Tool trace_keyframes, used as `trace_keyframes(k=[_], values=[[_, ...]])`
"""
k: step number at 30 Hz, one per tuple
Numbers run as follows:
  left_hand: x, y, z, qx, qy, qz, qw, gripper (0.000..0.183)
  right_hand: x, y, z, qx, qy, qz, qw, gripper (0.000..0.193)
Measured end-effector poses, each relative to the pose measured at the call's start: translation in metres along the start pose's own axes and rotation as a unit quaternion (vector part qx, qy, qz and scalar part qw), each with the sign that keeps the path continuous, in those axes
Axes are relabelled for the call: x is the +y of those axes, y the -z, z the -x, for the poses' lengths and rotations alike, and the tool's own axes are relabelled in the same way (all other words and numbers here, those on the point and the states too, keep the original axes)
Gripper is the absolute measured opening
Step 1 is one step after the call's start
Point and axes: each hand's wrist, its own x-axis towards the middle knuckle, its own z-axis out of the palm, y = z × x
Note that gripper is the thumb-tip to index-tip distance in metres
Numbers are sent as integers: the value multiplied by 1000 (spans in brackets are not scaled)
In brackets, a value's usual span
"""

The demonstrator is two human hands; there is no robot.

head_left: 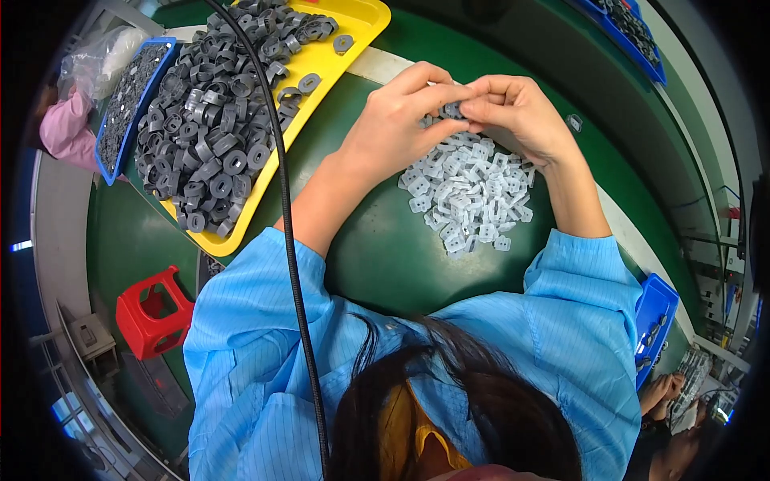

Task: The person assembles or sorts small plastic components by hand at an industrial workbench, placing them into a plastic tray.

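both hands are up over the green tabletop point(369, 240), working at one small dark grey piece point(452, 110). the left hand point(405, 112) has it between thumb and forefinger, the right hand point(513, 116) comes in narrow from the other side, thumb and fingers drawn together on its edge; whether a clear part is tucked in there too i can't tell, the fingertips cover it. the piece sits just above the far side of a heap of translucent white squares point(465, 192). from where i stand, the way to do this well would be to let the left hand be the steady one and the right do the fine turning, pressing evenly and not from one corner, since small thin parts like these look easy to tip. keeping the piece low over the heap seems sensible, so a slip lands close by. i'd also mind the left forearm, near the rim of the yellow tray point(365, 20) full of grey rings point(208, 132); an elbow swung wide could jog it.
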Motion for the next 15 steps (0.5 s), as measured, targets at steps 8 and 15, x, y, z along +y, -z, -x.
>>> trace_keyframes(k=[8,15], values=[[11,-2,-2,17,89,58,994,35,1,-19,6,120,99,233,960,17],[1,3,-2,-22,376,449,810,32,4,-36,6,172,465,433,753,20]])
